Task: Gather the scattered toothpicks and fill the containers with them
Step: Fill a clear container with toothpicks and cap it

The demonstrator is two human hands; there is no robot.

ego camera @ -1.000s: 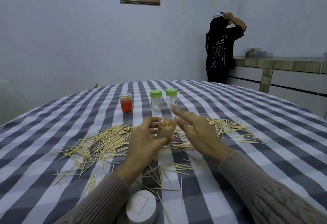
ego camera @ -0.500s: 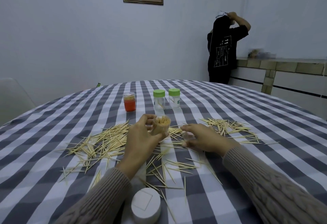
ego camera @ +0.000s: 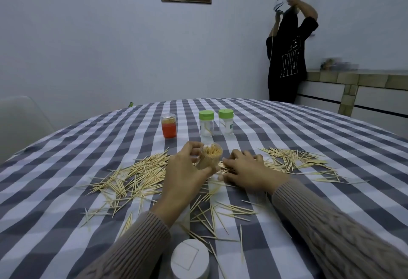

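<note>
The left hand (ego camera: 184, 174) reaches forward from its knitted sleeve and grips a clear container (ego camera: 209, 157) packed with toothpicks, fingers curled round its far side and thumb across the near side — the container is tipped, its open mouth toward the camera, held just above the tablecloth (ego camera: 309, 137). The right hand (ego camera: 247, 169) lies palm down just beside it, fingers spread and bent a little, their tips resting on the scattered toothpicks (ego camera: 141, 172) near the container's base; whether it pinches any cannot be told. Loose toothpicks fan out left, right and toward the near edge of the checked cloth. Farther back stand an orange container (ego camera: 169, 125) and two green-lidded containers (ego camera: 206, 123) — side by side, upright. A white round lid (ego camera: 190, 259) sits at the near edge between the forearms.
</note>
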